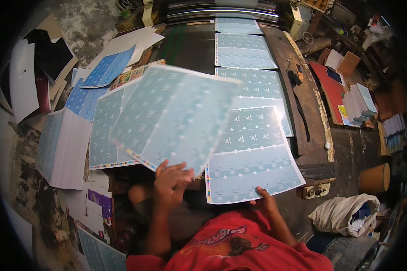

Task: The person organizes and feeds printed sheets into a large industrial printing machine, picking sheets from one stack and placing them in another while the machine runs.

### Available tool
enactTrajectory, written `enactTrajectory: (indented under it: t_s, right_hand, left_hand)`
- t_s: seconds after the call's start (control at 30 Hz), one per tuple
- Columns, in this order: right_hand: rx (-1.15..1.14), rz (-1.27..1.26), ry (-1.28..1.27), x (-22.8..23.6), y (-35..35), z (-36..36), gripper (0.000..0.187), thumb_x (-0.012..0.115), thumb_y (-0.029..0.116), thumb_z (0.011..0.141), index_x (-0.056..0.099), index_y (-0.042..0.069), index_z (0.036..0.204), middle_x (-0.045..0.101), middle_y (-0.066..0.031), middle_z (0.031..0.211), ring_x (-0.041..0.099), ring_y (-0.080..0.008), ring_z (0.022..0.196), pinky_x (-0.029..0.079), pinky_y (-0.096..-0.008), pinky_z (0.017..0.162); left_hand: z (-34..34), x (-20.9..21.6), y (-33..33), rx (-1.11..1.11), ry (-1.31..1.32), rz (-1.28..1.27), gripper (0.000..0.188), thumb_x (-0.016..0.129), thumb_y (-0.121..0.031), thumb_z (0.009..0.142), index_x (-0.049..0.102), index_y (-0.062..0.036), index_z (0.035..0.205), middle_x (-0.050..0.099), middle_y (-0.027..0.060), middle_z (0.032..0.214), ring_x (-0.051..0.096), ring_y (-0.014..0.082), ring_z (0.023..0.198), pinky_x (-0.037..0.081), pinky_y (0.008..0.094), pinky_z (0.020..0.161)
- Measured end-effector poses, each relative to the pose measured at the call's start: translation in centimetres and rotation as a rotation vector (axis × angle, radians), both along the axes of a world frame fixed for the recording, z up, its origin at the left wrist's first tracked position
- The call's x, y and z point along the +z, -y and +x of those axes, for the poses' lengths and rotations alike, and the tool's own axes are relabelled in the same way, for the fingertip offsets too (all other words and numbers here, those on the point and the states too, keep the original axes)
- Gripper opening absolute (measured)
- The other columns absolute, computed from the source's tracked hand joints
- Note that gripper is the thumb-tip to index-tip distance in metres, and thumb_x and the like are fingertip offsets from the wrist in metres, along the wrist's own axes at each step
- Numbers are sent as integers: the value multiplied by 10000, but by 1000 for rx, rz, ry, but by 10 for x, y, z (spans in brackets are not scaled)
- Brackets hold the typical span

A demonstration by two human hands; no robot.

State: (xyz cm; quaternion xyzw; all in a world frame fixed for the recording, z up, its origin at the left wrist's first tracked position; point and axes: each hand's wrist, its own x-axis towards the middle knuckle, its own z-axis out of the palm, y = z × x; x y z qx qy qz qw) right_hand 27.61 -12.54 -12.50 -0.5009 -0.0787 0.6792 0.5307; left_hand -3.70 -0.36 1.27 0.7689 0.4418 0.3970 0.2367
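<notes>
Left hand pinching one lifted pale-blue printed sheet by its near edge, blurred, tilted above stack. Right hand fingers closed on near edge of one flat sheet. Beyond: three more sheets in line on dark table.

Lifted sheet motion-blurred, print unreadable, covering part of stack beneath. Right hand fingers tucked under flat sheet. Left hand thumb hidden behind the lifted sheet's edge. Shelves at far right too dark.
</notes>
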Motion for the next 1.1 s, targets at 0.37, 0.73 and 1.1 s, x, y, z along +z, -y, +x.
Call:
enactTrajectory:
  t_s: [0.37,0.73,1.1]
  right_hand:
    - [124,82,-108,-20,29,8,451,608,321,950,523,-29,1222,667,-146,929,663,-243,798,536,-347,722]
    - [35,22,-66,-4,17,8,477,612,329,949,509,-23,1254,665,-145,969,664,-248,845,543,-362,763]
    - [-309,55,-127,-22,-21,3,505,615,338,948,495,-17,1286,663,-144,1009,665,-253,892,550,-377,804]
  left_hand:
    - [22,23,37,-356,231,-745,303,620,-315,977,751,-41,964,752,77,1022,592,292,1229,211,511,1166]
    - [20,42,41,-500,243,-700,233,642,-271,961,756,-69,988,755,58,1010,599,316,1217,229,505,1166]
    - [29,22,31,-437,210,-660,253,601,-256,984,736,-43,971,748,71,1033,581,309,1246,225,525,1166]
